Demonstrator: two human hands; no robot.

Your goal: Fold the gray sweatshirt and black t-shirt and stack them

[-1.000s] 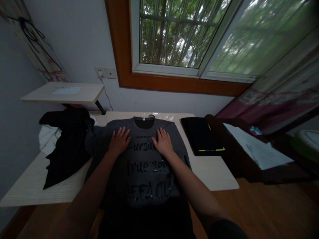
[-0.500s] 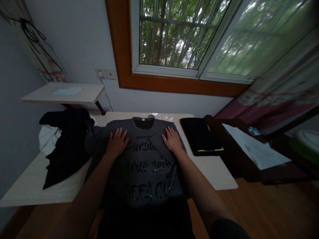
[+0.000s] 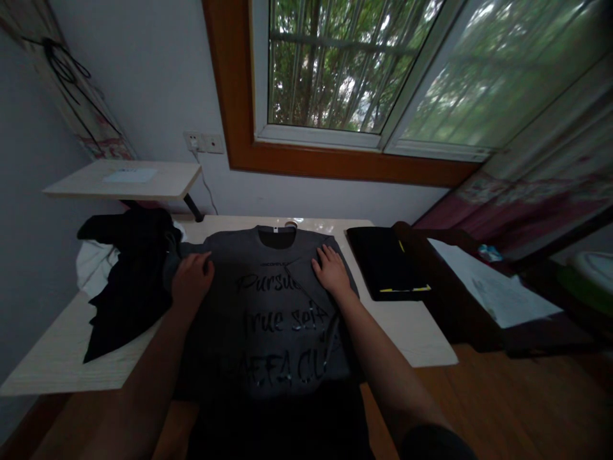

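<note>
**A:** Checking status: where's the shirt, how far along?

**B:** Grey shirt (image 3: 275,300) lies front up on the worktop (image 3: 424,332), collar (image 3: 276,238) at the far end. Right-hand sleeve (image 3: 302,267): turned in, slants across the shirt's chest. Left-hand sleeve (image 3: 169,267): not turned in, juts out from the shirt's left side. My read: one side done, the other left.

**A:** Hands?

**B:** Right hand (image 3: 332,271) rests flat below the shirt's right shoulder, over the turned-in sleeve; fingers (image 3: 329,255) spread, gripping nothing. Left hand (image 3: 192,280) is at the shirt's left edge by the other sleeve, fingers curled. Can't tell if cloth is pinched.

**A:** Blind spots?

**B:** Left fingertips are hidden. Shirt's lower end goes near-black, can't find the hem. Turned-in sleeve covers the ends of the upper print (image 3: 265,281). Left forearm (image 3: 156,358) hides part of the shirt's left side. Black clothing (image 3: 134,287) and white cloth (image 3: 93,265) left of the shirt are bunched; can't count pieces. Flat black item (image 3: 385,262) right of the shirt: maybe a folder, unsure.
</note>
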